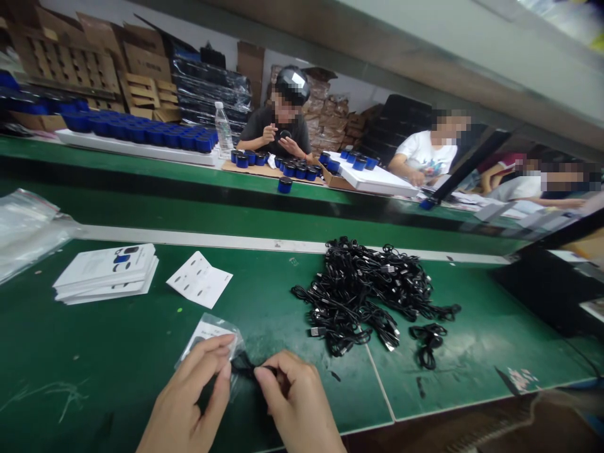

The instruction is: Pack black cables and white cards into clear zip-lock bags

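Note:
My left hand [195, 390] pinches the open edge of a clear plastic bag [212, 333] at the lower middle. A printed white paper shows inside the bag. My right hand [297, 396] is closed on a coiled black cable [244, 366], whose left end lies at the bag's mouth, between my two hands. How far the cable reaches into the bag cannot be made out. Beyond my right hand lies a large pile of black cables [363, 289] on the green table.
Left on the table [264, 283] are a stack of printed papers [106, 274], a folded sheet [199, 280] and plastic bags [28, 229]. Across it, a person [278, 126] handles a round item near blue jars [297, 168]. Several people sit farther right.

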Tool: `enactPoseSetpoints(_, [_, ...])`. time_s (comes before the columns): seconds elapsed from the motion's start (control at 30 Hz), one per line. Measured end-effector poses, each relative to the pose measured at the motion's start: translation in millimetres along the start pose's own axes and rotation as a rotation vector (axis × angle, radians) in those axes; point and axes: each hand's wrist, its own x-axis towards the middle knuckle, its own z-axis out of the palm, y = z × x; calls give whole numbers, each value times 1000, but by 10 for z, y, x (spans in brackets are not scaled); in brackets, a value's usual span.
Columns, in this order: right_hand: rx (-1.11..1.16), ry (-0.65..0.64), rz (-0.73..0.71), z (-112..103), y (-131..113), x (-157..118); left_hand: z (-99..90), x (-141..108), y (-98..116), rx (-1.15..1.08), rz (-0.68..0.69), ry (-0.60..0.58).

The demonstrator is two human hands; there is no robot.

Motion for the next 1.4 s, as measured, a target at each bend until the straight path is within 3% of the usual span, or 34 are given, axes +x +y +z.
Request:
enactPoseSetpoints(0.1, [-46,35,-159,80,-22,1,21,-56,48,39,53,38])
enactPoseSetpoints(0.23, [-30,96,-90,163,-56,13,84,-109,94,65,182,72])
enactPoseSetpoints(0.37, [437,-194,22,88,-65,12,94,-114,48,56,119,103])
enactPoseSetpoints(0.43, [541,-258,55,45,-58,1,89,-111,36,23,75,104])
enactPoseSetpoints(0.63, [396,17,103,121,-55,-9,111,-159,108,-132,-16,136])
enactPoseSetpoints(0.77, [564,-54,258,211,-36,-2,101,-190,183,-254,-106,103])
enactPoseSetpoints(0.83, [433,26,152,256,-23,-4,105,-204,247,-314,-161,107])
enactPoseSetpoints(0.93, [121,277,-13,322,-17,-6,146,-241,337,-330,-149,136])
enactPoseSetpoints(0.97, [105,297,-2,333,-20,-1,161,-254,349,-313,-116,146])
enactPoseSetpoints(1.03, [229,165,65,318,-29,16,169,-264,324,-248,-29,148])
enactPoseSetpoints(1.13, [480,-113,112,196,-52,41,75,-203,182,-121,84,24])
enactPoseSetpoints(1.2, [521,-192,114,80,-73,46,-48,-116,74,-120,79,-136])
enactPoseSetpoints(1.33, [563,-257,106,-95,-119,35,-254,45,18,-324,-260,-350])
enactPoseSetpoints(1.4, [618,-218,140,-136,-133,26,-281,80,69,-412,-358,-391])
